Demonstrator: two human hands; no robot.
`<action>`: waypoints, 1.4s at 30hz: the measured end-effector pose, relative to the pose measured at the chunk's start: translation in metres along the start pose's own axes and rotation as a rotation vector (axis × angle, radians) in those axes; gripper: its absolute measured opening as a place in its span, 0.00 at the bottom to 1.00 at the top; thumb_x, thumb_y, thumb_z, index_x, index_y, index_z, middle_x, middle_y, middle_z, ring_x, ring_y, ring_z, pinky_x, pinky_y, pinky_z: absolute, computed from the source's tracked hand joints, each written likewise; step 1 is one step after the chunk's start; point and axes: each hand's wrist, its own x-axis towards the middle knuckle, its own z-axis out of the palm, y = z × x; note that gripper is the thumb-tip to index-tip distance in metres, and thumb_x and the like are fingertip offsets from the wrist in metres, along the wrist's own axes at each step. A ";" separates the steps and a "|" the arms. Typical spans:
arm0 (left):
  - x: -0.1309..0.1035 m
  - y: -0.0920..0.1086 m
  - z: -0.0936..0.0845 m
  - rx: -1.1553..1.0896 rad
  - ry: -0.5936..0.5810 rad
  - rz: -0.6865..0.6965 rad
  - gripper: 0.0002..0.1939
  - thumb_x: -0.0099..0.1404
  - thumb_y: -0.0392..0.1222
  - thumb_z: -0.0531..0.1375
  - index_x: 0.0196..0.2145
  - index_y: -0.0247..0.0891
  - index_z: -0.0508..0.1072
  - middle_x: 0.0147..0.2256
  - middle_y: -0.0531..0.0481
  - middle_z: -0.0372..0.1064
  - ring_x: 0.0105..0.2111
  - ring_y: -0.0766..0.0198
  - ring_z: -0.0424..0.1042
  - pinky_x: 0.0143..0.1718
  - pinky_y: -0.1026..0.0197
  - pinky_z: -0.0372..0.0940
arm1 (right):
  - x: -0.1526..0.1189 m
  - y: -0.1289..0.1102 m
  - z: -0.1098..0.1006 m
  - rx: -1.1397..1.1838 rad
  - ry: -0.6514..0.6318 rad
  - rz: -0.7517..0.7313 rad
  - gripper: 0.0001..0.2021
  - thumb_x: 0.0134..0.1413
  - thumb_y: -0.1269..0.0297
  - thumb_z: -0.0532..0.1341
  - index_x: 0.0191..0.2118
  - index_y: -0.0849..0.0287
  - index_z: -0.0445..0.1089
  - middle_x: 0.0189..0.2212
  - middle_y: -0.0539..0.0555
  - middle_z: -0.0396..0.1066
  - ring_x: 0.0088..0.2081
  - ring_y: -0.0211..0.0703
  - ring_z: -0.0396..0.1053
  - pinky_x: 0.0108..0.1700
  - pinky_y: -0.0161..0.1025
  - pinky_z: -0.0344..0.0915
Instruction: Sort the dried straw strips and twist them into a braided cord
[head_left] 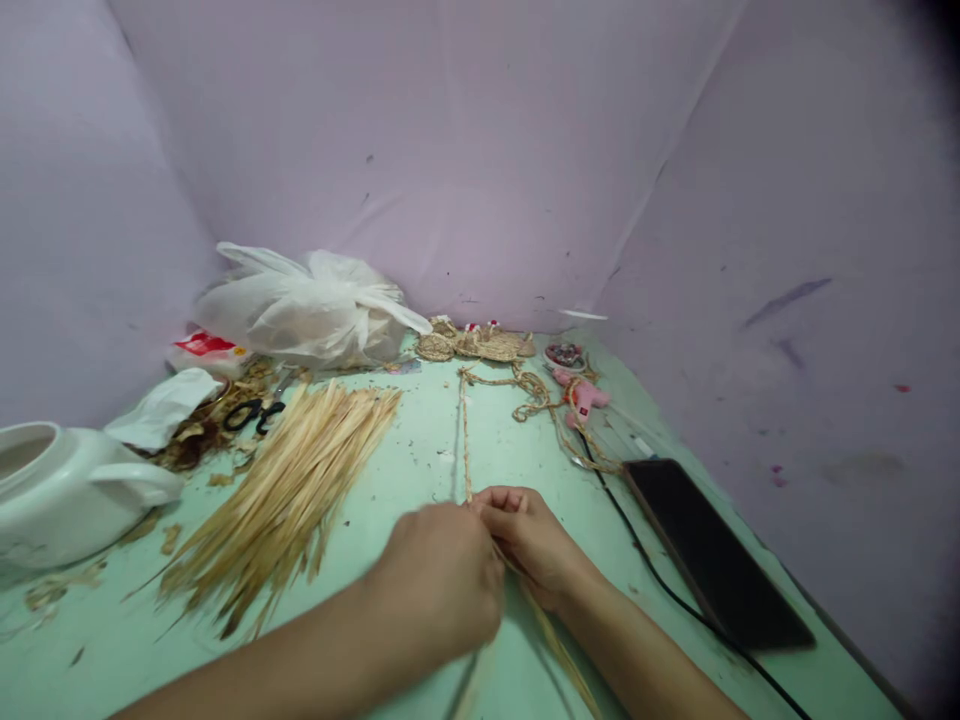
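A thin twisted straw cord runs from the far part of the table straight down to my hands. My left hand, somewhat blurred, is closed around the straw where the cord ends. Right beside it, my right hand pinches the straw between thumb and fingers, almost touching the left. Loose straw strands trail out below both hands towards me. To the left lies a fanned bundle of dry straw strands. The fingertips of my left hand are mostly hidden from view.
On the left are a white teapot-like vessel, black-handled scissors and a white plastic bag. Woven straw pieces lie against the back wall. Coiled cord, a pink glue gun, its black cable and a dark phone occupy the right.
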 end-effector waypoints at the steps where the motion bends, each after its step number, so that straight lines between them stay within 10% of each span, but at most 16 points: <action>1: 0.004 -0.005 -0.008 -0.002 0.050 -0.019 0.13 0.53 0.42 0.50 0.21 0.36 0.71 0.22 0.43 0.68 0.25 0.58 0.67 0.27 0.60 0.57 | 0.001 0.001 0.000 -0.021 -0.002 -0.009 0.08 0.29 0.65 0.64 0.17 0.64 0.65 0.10 0.46 0.60 0.14 0.28 0.51 0.20 0.31 0.44; 3: 0.013 -0.014 -0.019 -0.112 0.182 -0.086 0.13 0.54 0.43 0.50 0.27 0.36 0.72 0.22 0.46 0.68 0.23 0.63 0.66 0.25 0.62 0.57 | 0.002 0.002 -0.001 -0.067 -0.018 -0.015 0.10 0.31 0.64 0.64 0.16 0.64 0.64 0.09 0.45 0.57 0.13 0.26 0.46 0.18 0.31 0.41; 8: 0.032 -0.031 -0.015 -0.626 -0.295 -0.230 0.14 0.47 0.38 0.53 0.33 0.33 0.69 0.15 0.55 0.63 0.11 0.71 0.56 0.14 0.67 0.52 | 0.003 0.001 -0.001 -0.039 -0.086 -0.046 0.11 0.30 0.62 0.64 0.17 0.63 0.63 0.13 0.48 0.62 0.16 0.31 0.56 0.21 0.31 0.48; 12: 0.038 -0.039 -0.003 -0.591 -0.366 -0.140 0.08 0.44 0.37 0.51 0.22 0.34 0.69 0.10 0.58 0.55 0.09 0.73 0.51 0.12 0.67 0.49 | 0.007 0.001 -0.005 -0.255 -0.116 -0.098 0.08 0.32 0.64 0.62 0.18 0.64 0.65 0.14 0.48 0.63 0.16 0.29 0.53 0.21 0.31 0.47; 18: 0.038 -0.044 -0.007 -0.168 -0.149 0.011 0.07 0.43 0.36 0.51 0.15 0.34 0.68 0.12 0.55 0.55 0.15 0.70 0.54 0.17 0.66 0.48 | 0.010 0.006 -0.010 -0.435 -0.049 -0.147 0.05 0.35 0.68 0.57 0.16 0.63 0.64 0.11 0.45 0.57 0.15 0.28 0.48 0.19 0.31 0.43; 27: 0.031 -0.101 -0.103 0.185 0.515 -0.309 0.09 0.45 0.40 0.53 0.22 0.37 0.72 0.22 0.49 0.68 0.24 0.64 0.65 0.25 0.64 0.54 | 0.007 0.000 -0.004 -0.435 -0.039 -0.031 0.06 0.35 0.68 0.58 0.15 0.62 0.63 0.08 0.44 0.53 0.13 0.27 0.44 0.18 0.31 0.39; 37: 0.050 -0.122 -0.082 0.377 0.335 -0.399 0.07 0.43 0.37 0.54 0.21 0.38 0.72 0.24 0.45 0.70 0.26 0.59 0.68 0.23 0.64 0.54 | 0.007 -0.001 -0.003 -0.378 -0.043 -0.026 0.06 0.33 0.66 0.59 0.15 0.62 0.63 0.10 0.45 0.57 0.14 0.28 0.46 0.18 0.31 0.41; 42: 0.051 -0.118 -0.079 0.377 0.478 -0.403 0.10 0.46 0.36 0.52 0.24 0.39 0.73 0.27 0.44 0.71 0.29 0.58 0.68 0.25 0.64 0.55 | 0.008 0.001 -0.004 -0.374 -0.042 -0.024 0.06 0.33 0.66 0.59 0.16 0.62 0.63 0.11 0.46 0.58 0.14 0.27 0.46 0.18 0.31 0.41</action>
